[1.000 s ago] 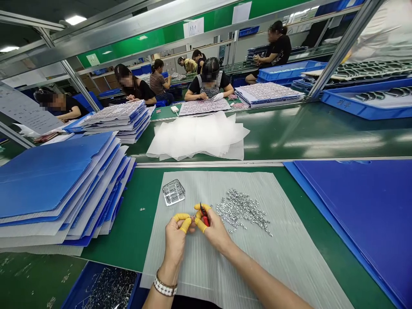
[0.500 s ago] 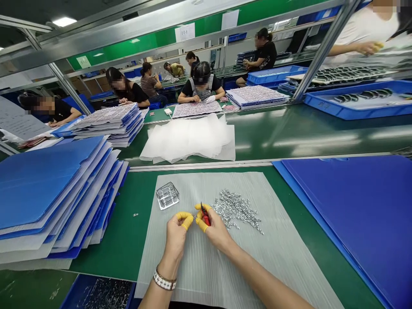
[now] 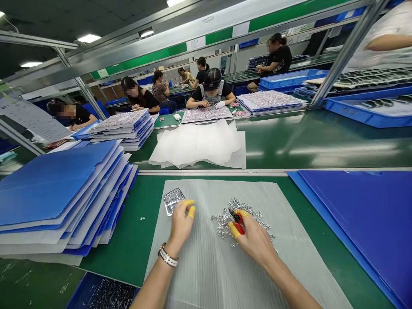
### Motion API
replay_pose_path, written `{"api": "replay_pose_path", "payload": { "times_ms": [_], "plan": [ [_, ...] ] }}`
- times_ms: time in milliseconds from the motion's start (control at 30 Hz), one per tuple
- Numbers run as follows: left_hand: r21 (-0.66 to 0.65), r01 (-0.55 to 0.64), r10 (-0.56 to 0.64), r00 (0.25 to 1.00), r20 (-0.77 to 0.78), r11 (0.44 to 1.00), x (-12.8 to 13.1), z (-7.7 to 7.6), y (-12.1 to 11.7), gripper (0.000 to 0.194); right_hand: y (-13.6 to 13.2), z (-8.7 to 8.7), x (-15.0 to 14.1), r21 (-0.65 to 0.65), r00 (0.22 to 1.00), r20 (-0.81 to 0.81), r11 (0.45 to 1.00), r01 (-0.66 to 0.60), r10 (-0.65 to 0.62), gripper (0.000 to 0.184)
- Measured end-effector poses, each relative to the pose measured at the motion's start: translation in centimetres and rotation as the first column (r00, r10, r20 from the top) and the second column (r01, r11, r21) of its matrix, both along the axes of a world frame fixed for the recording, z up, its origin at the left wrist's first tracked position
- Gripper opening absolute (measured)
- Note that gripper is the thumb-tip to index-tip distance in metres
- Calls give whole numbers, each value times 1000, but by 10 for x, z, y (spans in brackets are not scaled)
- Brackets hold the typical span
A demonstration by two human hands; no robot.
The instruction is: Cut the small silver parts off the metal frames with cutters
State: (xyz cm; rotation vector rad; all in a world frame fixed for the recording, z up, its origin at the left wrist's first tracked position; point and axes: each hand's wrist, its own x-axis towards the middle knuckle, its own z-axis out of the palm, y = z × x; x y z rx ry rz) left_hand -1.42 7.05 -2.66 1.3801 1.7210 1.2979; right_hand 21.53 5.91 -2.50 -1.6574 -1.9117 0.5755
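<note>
- Small metal parts [image 3: 222,226] lie in a loose heap on a ribbed white foam sheet [image 3: 199,279], seen from the head camera as we look down; the sheet probably cushions them against scratches.
- Our right hand [image 3: 254,240] is closed around red-handled side cutters [image 3: 238,227], its fingers curled on the grips, with the cutter tips over the heap, within easy reach of the parts.
- Our left hand [image 3: 180,224] is loosely open and appears empty, its fingertips just beside a clear-looking metal frame piece [image 3: 173,201] at the far left of the sheet, set apart from the heap.
- Yellow finger cots [image 3: 191,211] cover our fingertips on both hands, likely for grip and to keep the metal clean.
- A bracelet watch [image 3: 168,256] sits on our left wrist.
- On the green desk [image 3: 119,240], stacked blue corrugated sheets [image 3: 54,184] stand to our left, a blue sheet [image 3: 347,214] to our right.
- Beyond, white tissue sheets [image 3: 196,146] lie ahead of us, and a co-worker [image 3: 210,96] works across the line.
</note>
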Motion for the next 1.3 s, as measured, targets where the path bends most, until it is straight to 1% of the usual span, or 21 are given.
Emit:
{"api": "replay_pose_path", "payload": {
  "times_ms": [100,167,233,300,367,433,500,600,667,767,833,867,933,1000,1067,1133,1167,1200,1267,1300],
  "plan": [
    [4,-165,164,975,-154,986,-52,8,9,23,-2,-5,9,98,992,70,989,-109,102,32],
    [-18,-247,236,945,-226,969,-77,8,13,18,-3,-6,8,201,976,109,957,-207,188,33],
    [-58,-290,265,926,-268,955,-90,4,14,15,-3,-3,3,288,953,154,911,-295,260,34],
    [-94,-303,268,922,-279,948,-94,-3,16,15,-2,1,-5,336,933,190,873,-355,306,34],
    [-106,-301,266,929,-257,948,-92,-10,16,17,0,6,-13,337,922,207,860,-382,329,34],
    [-96,-291,267,942,-205,952,-90,-14,16,20,0,10,-18,300,917,202,870,-391,342,34],
    [-77,-271,261,957,-125,959,-89,-15,13,24,0,13,-22,231,916,158,889,-396,368,33],
    [-42,-227,228,973,23,973,-87,-11,2,31,1,20,-31,104,913,-7,909,-404,407,30],
    [-15,-205,205,973,104,979,-81,-5,-11,33,2,24,-42,24,917,-140,927,-375,374,27],
    [31,-192,173,937,304,981,-67,4,-35,34,5,27,-67,-120,917,-304,945,-305,257,25],
    [44,-180,141,880,454,983,-57,7,-51,34,7,25,-84,-186,885,-420,934,-304,204,23],
    [44,-177,131,853,505,983,-53,8,-58,34,8,24,-92,-192,859,-472,928,-320,198,22],
    [32,-174,129,831,541,984,-48,7,-68,33,6,22,-103,-163,811,-539,918,-363,225,19],
    [9,-171,140,838,528,985,-46,5,-74,32,0,23,-108,-110,798,-540,917,-382,268,15],
    [-30,-158,151,856,495,987,-43,3,-77,36,-9,26,-111,-30,819,-482,928,-371,311,11],
    [-45,-124,129,844,521,991,-38,3,-78,43,-19,28,-114,93,843,-383,924,-372,378,8],
    [-33,-93,96,816,569,995,-34,3,-78,48,-25,28,-117,160,843,-330,906,-393,424,9],
    [-12,-55,50,771,635,998,-28,4,-78,51,-30,28,-120,219,834,-283,878,-426,475,12],
    [29,17,-33,639,768,999,-16,6,-78,55,-40,26,-127,290,797,-224,819,-495,561,17],
    [31,48,-53,568,821,998,-10,7,-78,55,-44,25,-130,297,783,-213,802,-518,584,18]
  ]
}}
